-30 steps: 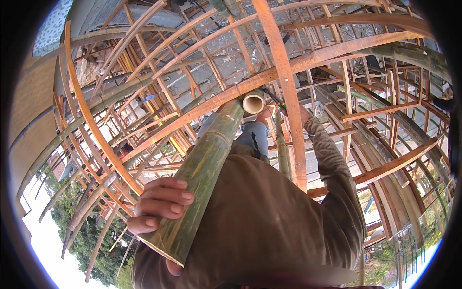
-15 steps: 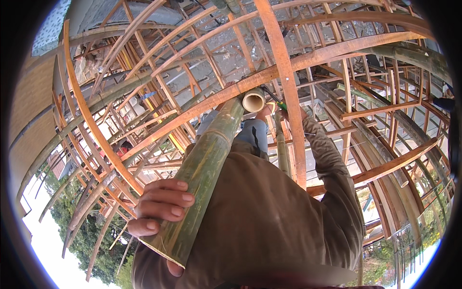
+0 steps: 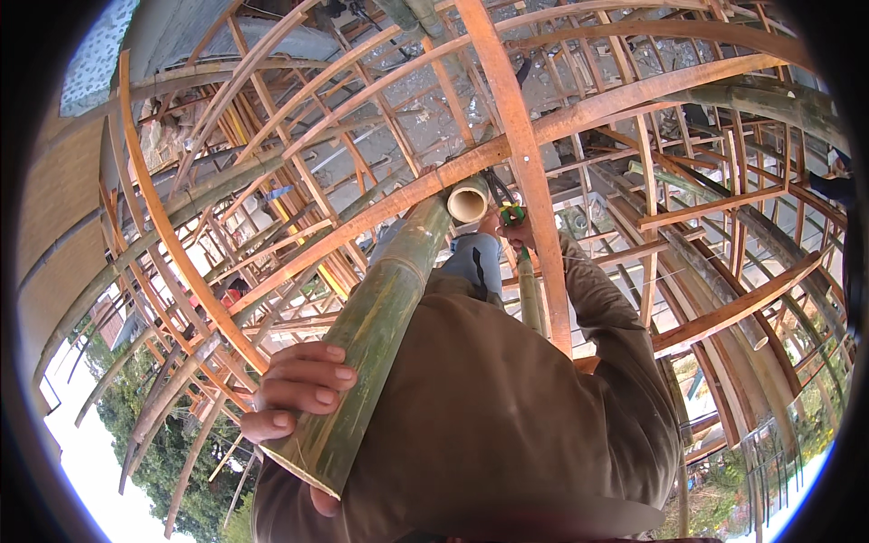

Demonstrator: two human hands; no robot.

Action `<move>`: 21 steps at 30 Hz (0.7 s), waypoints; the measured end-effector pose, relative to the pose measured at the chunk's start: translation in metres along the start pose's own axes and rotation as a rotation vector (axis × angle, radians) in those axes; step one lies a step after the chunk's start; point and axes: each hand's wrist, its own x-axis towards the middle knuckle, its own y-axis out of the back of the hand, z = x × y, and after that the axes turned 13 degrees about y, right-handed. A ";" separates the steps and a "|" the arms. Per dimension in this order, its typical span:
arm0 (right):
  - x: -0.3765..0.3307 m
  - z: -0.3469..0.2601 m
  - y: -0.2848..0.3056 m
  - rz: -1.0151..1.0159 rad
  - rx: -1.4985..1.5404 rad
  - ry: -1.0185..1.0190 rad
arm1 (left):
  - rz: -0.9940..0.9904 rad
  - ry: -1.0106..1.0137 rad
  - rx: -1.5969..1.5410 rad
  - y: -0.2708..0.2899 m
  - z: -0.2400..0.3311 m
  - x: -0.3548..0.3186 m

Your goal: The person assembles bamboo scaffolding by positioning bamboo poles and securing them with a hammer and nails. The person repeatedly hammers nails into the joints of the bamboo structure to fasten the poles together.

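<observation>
head | left hand (image 3: 299,389) wraps green bamboo pole (image 3: 380,317), fingers curled over it | right hand (image 3: 518,228) far out by pole's cut end, grips green-handled tool (image 3: 511,214) | lattice (image 3: 543,136) beyond

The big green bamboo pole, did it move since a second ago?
No. The bamboo pole lies as before in the left hand, its pale cut end beside the same orange beam.
</observation>
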 end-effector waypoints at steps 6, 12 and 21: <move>0.023 0.020 0.065 0.024 -0.582 0.409 | 0.039 -0.015 0.009 -0.004 0.000 -0.001; 0.039 0.057 0.091 0.091 -0.888 0.361 | 0.029 -0.021 -0.021 -0.002 0.000 0.003; -0.008 0.024 0.057 -0.035 0.170 0.205 | 0.034 -0.015 -0.018 -0.004 0.000 0.003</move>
